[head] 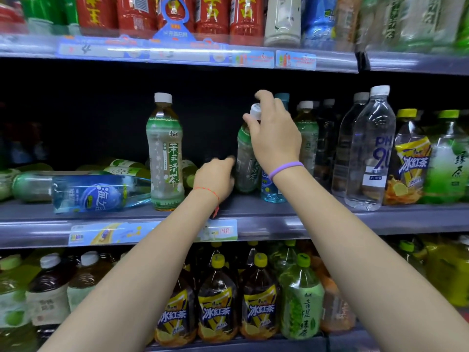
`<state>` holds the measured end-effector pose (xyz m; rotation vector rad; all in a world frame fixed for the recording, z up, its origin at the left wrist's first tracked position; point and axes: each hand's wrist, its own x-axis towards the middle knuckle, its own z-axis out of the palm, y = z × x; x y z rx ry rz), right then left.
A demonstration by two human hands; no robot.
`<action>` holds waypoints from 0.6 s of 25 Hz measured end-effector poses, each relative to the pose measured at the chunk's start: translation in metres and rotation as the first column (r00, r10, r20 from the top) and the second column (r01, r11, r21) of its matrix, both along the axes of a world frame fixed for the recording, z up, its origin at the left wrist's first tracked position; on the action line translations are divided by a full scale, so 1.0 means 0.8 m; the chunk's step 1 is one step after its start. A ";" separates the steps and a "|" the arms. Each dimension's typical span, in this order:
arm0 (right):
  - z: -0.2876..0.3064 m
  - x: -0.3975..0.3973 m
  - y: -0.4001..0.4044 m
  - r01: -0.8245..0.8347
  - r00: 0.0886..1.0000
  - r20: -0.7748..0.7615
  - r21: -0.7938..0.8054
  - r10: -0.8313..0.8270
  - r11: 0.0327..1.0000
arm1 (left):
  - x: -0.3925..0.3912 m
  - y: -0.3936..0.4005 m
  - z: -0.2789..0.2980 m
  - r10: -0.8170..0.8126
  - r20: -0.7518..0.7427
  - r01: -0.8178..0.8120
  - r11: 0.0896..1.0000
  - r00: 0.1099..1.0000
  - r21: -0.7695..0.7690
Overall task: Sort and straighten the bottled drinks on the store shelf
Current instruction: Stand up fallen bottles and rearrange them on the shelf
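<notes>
On the middle shelf (330, 214), far left, a blue-labelled bottle (96, 193) lies on its side with green-labelled ones toppled behind it; round and smooth, these would likely roll if nudged, so a grasp around the middle of the body looks safest. Just right of them a jasmine tea bottle (165, 153) stands upright by itself. Next comes the left hand (215, 180), fingers curled toward the foot of a tilted tea bottle (245, 161); motion blur hides whether it actually holds the base. The right hand (272, 133) pinches that same bottle at its white cap (255, 111) and neck. Full and capped, it probably feels fairly heavy, its thin plastic wall giving a little under pressure and its label slick, so the stiff cap and neck plus a steadying hand low down seem sound holds. Further right, clear water bottles (370, 151) stand upright.
</notes>
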<state>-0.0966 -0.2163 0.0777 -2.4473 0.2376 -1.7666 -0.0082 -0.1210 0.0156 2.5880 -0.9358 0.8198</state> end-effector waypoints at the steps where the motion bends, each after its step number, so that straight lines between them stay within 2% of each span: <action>1: 0.000 0.001 0.001 -0.023 0.999 0.033 0.006 0.023 1.000 | -0.006 0.002 0.003 -0.012 0.057 0.016 0.996 0.998 -0.082; 5: 0.002 0.005 0.005 -0.104 0.984 0.148 0.053 0.095 0.993 | -0.023 0.014 0.039 0.076 0.304 0.070 0.894 0.950 -0.442; 7: 0.004 0.007 0.006 -0.133 0.976 0.182 0.068 0.118 0.989 | -0.022 0.018 0.054 0.089 0.423 0.167 0.832 0.902 -0.530; 9: 0.009 0.009 0.004 -0.159 0.971 0.194 0.079 0.141 0.984 | -0.016 0.017 0.063 0.048 0.495 0.269 0.791 0.867 -0.549; 12: 0.024 0.015 -0.007 -0.191 0.971 0.174 0.164 0.162 0.968 | -0.012 0.009 0.076 -0.001 0.486 0.336 0.722 0.874 -0.604; 15: 0.026 0.022 -0.017 -0.150 0.984 0.120 0.167 0.131 0.974 | -0.015 -0.001 0.089 -0.116 0.329 0.339 0.524 0.937 -0.782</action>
